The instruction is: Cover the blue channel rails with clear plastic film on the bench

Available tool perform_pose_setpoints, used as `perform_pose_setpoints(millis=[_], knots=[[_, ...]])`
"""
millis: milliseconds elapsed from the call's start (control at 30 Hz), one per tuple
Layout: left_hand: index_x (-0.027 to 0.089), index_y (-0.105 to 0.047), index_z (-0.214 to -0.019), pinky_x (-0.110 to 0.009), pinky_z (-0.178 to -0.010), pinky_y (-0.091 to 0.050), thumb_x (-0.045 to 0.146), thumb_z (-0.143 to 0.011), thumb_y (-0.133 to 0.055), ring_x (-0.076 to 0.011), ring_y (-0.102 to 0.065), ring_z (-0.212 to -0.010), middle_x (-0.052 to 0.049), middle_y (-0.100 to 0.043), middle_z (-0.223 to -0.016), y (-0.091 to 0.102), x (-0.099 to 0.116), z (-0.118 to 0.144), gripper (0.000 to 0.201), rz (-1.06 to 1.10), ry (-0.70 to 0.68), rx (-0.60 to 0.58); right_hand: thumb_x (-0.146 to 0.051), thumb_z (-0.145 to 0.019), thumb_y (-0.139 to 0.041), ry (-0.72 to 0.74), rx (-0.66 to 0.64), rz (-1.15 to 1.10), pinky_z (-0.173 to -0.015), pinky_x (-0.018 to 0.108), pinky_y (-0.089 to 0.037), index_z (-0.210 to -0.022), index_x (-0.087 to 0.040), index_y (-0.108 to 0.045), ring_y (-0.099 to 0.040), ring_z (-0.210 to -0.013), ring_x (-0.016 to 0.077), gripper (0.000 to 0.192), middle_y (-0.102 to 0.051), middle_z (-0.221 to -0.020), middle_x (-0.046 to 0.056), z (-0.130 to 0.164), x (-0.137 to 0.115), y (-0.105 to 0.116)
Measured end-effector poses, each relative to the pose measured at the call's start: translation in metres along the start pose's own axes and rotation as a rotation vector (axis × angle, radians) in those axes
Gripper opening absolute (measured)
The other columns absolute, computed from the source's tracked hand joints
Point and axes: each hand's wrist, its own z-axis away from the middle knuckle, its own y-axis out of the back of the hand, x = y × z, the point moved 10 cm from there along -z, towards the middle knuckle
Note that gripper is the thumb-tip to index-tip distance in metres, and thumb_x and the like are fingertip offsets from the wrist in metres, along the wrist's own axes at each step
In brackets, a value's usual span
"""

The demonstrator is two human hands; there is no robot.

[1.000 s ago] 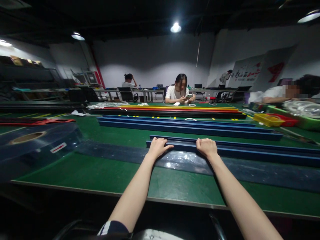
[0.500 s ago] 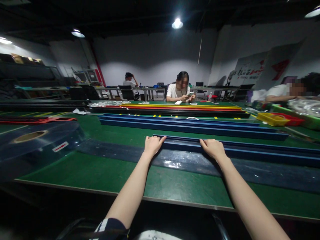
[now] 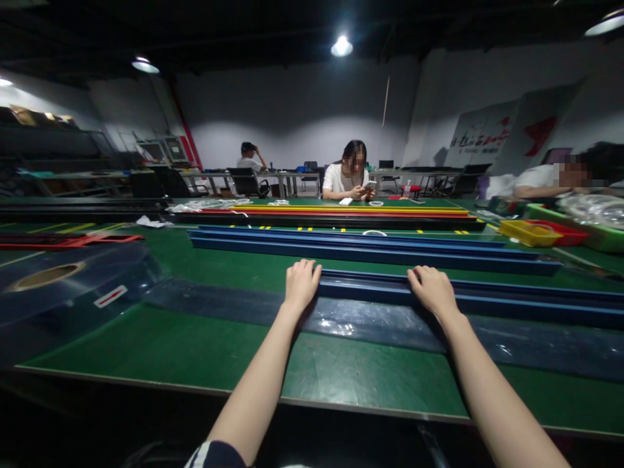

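A long blue channel rail (image 3: 363, 286) lies across the bench in front of me, running off to the right. My left hand (image 3: 301, 286) is closed over its left end, fingertips hidden behind it. Farther along, my right hand (image 3: 433, 289) grips the same rail, thumb on the near side and fingers over the top. Under and in front of the rail stretches a clear bluish plastic strip (image 3: 361, 323). It leads left to a large roll of the same film (image 3: 124, 270), which has a red-arrow label.
More blue rails (image 3: 370, 250) lie behind, then yellow, red and black strips (image 3: 351, 211). Yellow and red trays (image 3: 529, 233) and a green bin (image 3: 602, 237) stand at right. A person (image 3: 348, 179) with a phone sits opposite; another person (image 3: 541, 181) is at right. The green bench's front edge (image 3: 370, 411) is near me.
My right hand has shifted right along the rail, farther from my left hand. My left hand has turned so its fingers lie over the rail's end. The view has moved slightly.
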Motion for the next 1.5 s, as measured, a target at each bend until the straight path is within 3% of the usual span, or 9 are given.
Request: perform_pose_setpoints(millis=[167, 333, 467, 667, 800, 900, 1233, 1333, 1500], knots=[[0.019, -0.055, -0.109, -0.036, -0.089, -0.032, 0.049, -0.090, -0.030, -0.0220, -0.050, -0.102, -0.008, -0.059, -0.108, -0.026, 0.086, 0.007, 0.044, 0.028, -0.353, -0.130, -0.034, -0.090, -0.028, 0.031, -0.106, 0.029, -0.067, 0.027, -0.031, -0.080, -0.018, -0.057, -0.057, -0.078, 0.0159, 0.035, -0.064, -0.081, 0.006, 0.001, -0.006, -0.012], [0.018, -0.045, -0.124, -0.042, -0.093, -0.029, 0.065, -0.081, -0.030, -0.0257, -0.048, -0.104, -0.011, -0.056, -0.112, -0.047, 0.147, 0.011, 0.066, 0.038, -0.553, -0.179, -0.033, -0.090, -0.029, 0.027, -0.095, 0.040, -0.067, 0.028, -0.030, -0.081, -0.018, -0.058, -0.057, -0.078, 0.0162, 0.034, -0.064, -0.081, 0.005, 0.001, -0.009, -0.010], [0.016, -0.042, -0.127, -0.042, -0.089, -0.033, 0.068, -0.078, -0.033, -0.0278, -0.049, -0.101, -0.013, -0.055, -0.111, -0.059, 0.162, 0.008, 0.072, 0.021, -0.576, -0.204, -0.033, -0.090, -0.029, 0.020, -0.088, 0.030, -0.070, 0.028, -0.030, -0.082, -0.018, -0.058, -0.056, -0.080, 0.0163, 0.033, -0.064, -0.082, 0.005, 0.000, -0.009, -0.008], [0.015, -0.046, -0.121, -0.039, -0.084, -0.035, 0.070, -0.076, -0.032, -0.0285, -0.049, -0.098, -0.015, -0.055, -0.106, -0.064, 0.158, 0.001, 0.072, 0.017, -0.588, -0.218, -0.034, -0.091, -0.027, 0.025, -0.086, 0.002, -0.076, 0.027, -0.030, -0.084, -0.019, -0.059, -0.056, -0.084, 0.0159, 0.036, -0.065, -0.084, 0.005, 0.001, -0.012, -0.005], [0.018, -0.045, -0.123, -0.038, -0.086, -0.035, 0.070, -0.075, -0.034, -0.0279, -0.049, -0.100, -0.014, -0.055, -0.109, -0.065, 0.138, -0.006, 0.071, 0.004, -0.576, -0.238, -0.036, -0.091, -0.027, 0.041, -0.068, -0.024, -0.081, 0.027, -0.029, -0.091, -0.019, -0.060, -0.055, -0.089, 0.0157, 0.037, -0.065, -0.089, 0.006, 0.002, -0.014, -0.003], [0.021, -0.045, -0.124, -0.036, -0.086, -0.035, 0.069, -0.076, -0.036, -0.0264, -0.050, -0.101, -0.012, -0.055, -0.110, -0.064, 0.109, -0.013, 0.069, -0.016, -0.563, -0.250, -0.036, -0.091, -0.027, 0.024, -0.049, -0.029, -0.083, 0.028, -0.029, -0.094, -0.019, -0.060, -0.054, -0.092, 0.0160, 0.037, -0.065, -0.092, 0.006, 0.002, -0.010, -0.001], [0.030, -0.045, -0.126, -0.032, -0.094, -0.034, 0.065, -0.076, -0.042, -0.0227, -0.050, -0.109, -0.005, -0.054, -0.121, -0.051, -0.036, -0.033, 0.061, -0.083, -0.461, -0.317, -0.034, -0.091, -0.029, -0.057, 0.034, -0.082, -0.085, 0.028, -0.027, -0.092, -0.018, -0.062, -0.055, -0.092, 0.0155, 0.037, -0.066, -0.094, 0.006, 0.001, 0.004, 0.008], [0.028, -0.043, -0.128, -0.031, -0.096, -0.033, 0.064, -0.078, -0.040, -0.0224, -0.048, -0.113, -0.006, -0.052, -0.125, -0.045, -0.078, -0.036, 0.062, -0.126, -0.443, -0.316, -0.034, -0.091, -0.028, -0.050, 0.026, -0.085, -0.085, 0.028, -0.028, -0.092, -0.018, -0.062, -0.055, -0.092, 0.0153, 0.037, -0.066, -0.095, 0.006, 0.002, 0.004, 0.005], [0.030, -0.043, -0.129, -0.031, -0.098, -0.031, 0.062, -0.079, -0.039, -0.0213, -0.047, -0.116, -0.004, -0.052, -0.127, -0.035, -0.129, -0.037, 0.060, -0.144, -0.372, -0.292, -0.034, -0.091, -0.028, 0.009, 0.004, -0.037, -0.080, 0.028, -0.028, -0.093, -0.018, -0.060, -0.053, -0.092, 0.0162, 0.036, -0.065, -0.095, 0.006, -0.003, -0.013, -0.006]])
